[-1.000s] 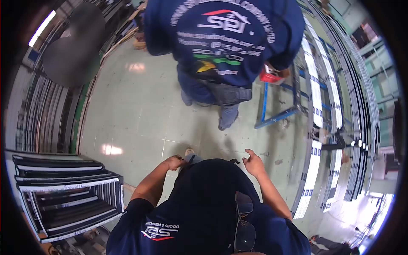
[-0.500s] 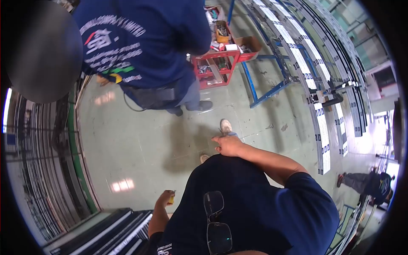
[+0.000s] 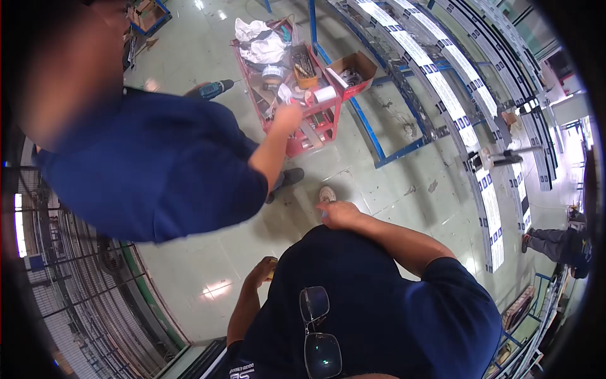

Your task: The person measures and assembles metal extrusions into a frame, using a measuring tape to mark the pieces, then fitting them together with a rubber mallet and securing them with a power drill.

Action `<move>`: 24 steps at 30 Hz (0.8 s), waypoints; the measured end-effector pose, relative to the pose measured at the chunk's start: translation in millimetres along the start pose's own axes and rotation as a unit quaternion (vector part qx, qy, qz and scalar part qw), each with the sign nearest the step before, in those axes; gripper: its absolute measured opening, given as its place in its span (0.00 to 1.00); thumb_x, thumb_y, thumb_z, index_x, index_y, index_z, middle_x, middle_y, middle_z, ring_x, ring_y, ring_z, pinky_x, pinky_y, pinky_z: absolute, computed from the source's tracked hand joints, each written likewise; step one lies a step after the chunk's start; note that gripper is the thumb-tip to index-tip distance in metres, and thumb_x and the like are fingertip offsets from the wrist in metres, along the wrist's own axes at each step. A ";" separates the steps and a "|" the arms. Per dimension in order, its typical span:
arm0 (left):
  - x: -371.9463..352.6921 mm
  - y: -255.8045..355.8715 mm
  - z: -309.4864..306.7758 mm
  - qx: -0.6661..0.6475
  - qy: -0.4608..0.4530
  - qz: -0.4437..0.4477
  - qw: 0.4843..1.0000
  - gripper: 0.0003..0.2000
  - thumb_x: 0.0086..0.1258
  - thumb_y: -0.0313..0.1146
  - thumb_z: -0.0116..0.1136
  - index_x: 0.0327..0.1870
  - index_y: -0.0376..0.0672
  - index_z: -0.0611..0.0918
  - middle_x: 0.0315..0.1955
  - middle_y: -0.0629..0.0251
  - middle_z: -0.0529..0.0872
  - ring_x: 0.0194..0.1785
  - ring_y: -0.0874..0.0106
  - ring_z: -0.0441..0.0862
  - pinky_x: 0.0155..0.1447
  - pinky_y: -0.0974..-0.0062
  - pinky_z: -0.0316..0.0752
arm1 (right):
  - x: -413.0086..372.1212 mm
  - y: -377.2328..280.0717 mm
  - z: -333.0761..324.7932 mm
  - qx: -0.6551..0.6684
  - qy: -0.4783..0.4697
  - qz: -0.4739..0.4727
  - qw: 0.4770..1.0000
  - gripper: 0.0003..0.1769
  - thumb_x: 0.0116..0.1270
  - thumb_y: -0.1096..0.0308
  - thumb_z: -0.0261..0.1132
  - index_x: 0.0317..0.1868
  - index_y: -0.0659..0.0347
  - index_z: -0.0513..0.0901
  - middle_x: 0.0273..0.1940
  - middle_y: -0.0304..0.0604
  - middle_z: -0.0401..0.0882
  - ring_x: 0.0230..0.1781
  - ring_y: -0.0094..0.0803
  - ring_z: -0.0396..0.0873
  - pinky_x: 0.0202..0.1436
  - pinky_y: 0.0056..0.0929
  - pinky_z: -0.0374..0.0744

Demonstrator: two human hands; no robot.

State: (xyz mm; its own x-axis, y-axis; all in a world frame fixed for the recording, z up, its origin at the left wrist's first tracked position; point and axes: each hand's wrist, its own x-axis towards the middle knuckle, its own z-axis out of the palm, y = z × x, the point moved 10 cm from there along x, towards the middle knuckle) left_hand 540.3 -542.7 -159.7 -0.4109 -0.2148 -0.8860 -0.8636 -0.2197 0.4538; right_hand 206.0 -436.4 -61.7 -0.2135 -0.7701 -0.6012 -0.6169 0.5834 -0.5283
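My left hand (image 3: 260, 271) hangs at my left side, its fingers wrapped round a small yellow tape measure (image 3: 271, 270), mostly hidden by the hand. In front of my belly, my right hand (image 3: 342, 215) holds nothing that I can see; its index finger sticks out to the left and the other fingers are partly curled. One of my shoes (image 3: 326, 194) shows just beyond it. A co-worker in a dark blue shirt (image 3: 183, 167) stands ahead on the left, one hand (image 3: 288, 119) over the near edge of a red tool cart (image 3: 293, 148).
A teal drill (image 3: 214, 89) is beyond the co-worker's body. Rags (image 3: 262, 47), a yellow bin (image 3: 305, 78) and tools lie on the cart, with a box (image 3: 353, 72) beside it. Long profiles (image 3: 435, 88) rest on blue frames at right. Another person (image 3: 555, 245) is far right.
The co-worker has turned and leaned, now reaching a hand to the cart; the drill has come into view. My right hand's pointing finger is drawn in slightly. The left still holds the tape measure.
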 end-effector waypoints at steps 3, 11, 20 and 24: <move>69.4 29.2 -13.9 0.071 -0.062 0.025 0.995 0.20 0.74 0.49 0.57 0.58 0.46 0.78 0.43 0.65 0.84 0.43 0.71 0.83 0.46 0.63 0.81 | 37.1 30.8 -34.0 0.009 0.017 -0.005 1.000 0.28 0.67 0.56 0.62 0.68 0.50 0.76 0.56 0.53 0.84 0.57 0.50 0.82 0.61 0.48 0.80; 85.1 209.0 -7.8 0.125 -0.010 0.102 0.987 0.20 0.76 0.48 0.57 0.52 0.38 0.80 0.37 0.60 0.86 0.42 0.70 0.83 0.51 0.72 0.76 | 50.4 65.8 -123.8 0.058 0.127 0.018 0.990 0.26 0.66 0.60 0.63 0.63 0.56 0.78 0.52 0.57 0.85 0.55 0.52 0.83 0.58 0.49 0.80; 98.0 332.0 1.7 0.127 -0.106 0.200 0.966 0.21 0.71 0.41 0.66 0.59 0.42 0.77 0.50 0.62 0.80 0.55 0.68 0.78 0.62 0.72 0.72 | 31.9 91.2 -91.1 0.072 0.079 0.127 0.986 0.27 0.69 0.55 0.65 0.67 0.49 0.76 0.51 0.55 0.86 0.54 0.51 0.84 0.58 0.46 0.81; 99.6 385.6 10.7 -0.008 -0.183 0.231 0.956 0.16 0.74 0.33 0.64 0.59 0.48 0.75 0.44 0.75 0.76 0.46 0.83 0.72 0.48 0.82 0.70 | 18.7 87.6 -109.1 0.107 0.111 0.172 0.973 0.26 0.69 0.55 0.65 0.66 0.50 0.76 0.48 0.56 0.87 0.51 0.53 0.85 0.57 0.47 0.81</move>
State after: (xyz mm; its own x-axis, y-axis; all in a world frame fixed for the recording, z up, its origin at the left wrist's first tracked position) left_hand 163.3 -638.6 -74.0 -0.8243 0.0551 -0.5634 -0.5622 -0.1967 0.8033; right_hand 65.3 -427.9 -53.8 -0.5524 -0.5423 -0.6331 -0.3126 0.8388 -0.4457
